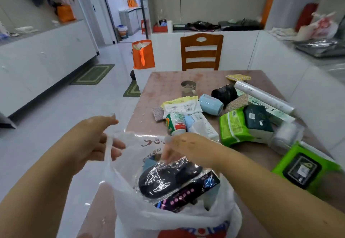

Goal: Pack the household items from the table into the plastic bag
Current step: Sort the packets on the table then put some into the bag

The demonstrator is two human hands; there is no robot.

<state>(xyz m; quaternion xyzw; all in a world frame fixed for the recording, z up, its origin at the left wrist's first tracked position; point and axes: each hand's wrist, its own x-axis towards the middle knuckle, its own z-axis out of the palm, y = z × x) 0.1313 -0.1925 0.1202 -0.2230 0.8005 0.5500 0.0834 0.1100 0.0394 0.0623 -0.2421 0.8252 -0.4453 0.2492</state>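
Plastic bag [168,217] sits at the near edge of the worktop [168,82], mouth up and partly filled: a black item in clear wrap [168,178] lies on top with a dark purple packet [186,194] just beside it.

Left hand [97,140] pinches the bag's left handle loop [109,150], lifting it to hold the mouth open. Right hand [184,148] is at the bag's far rim with its fingers curled down into the mouth, touching the clear wrap; cannot tell if it grips anything.

Key relation: the unpacked items lie ahead and right of the right hand, on the far side of the bag. Nearest is a green-and-white can [175,123] on its side, just beyond the right knuckles, long axis running roughly away from the person. So the right hand is the picker; the left is tied up with the handle.

Touching the can's right: a white-and-blue tube pack [201,125]. Behind it: a flat yellow-white packet [181,105] and a light blue roll [211,104]. Further right: green wipes pack [233,127], dark green pack [258,120], long cling film roll [265,96], green lidded wipes pack [306,168] at the right edge. A cup [188,87] stands apart, mid-worktop.

Nothing blocks the reach to the can, I'd judge; the risk is it rolling, or nudging the tube pack.
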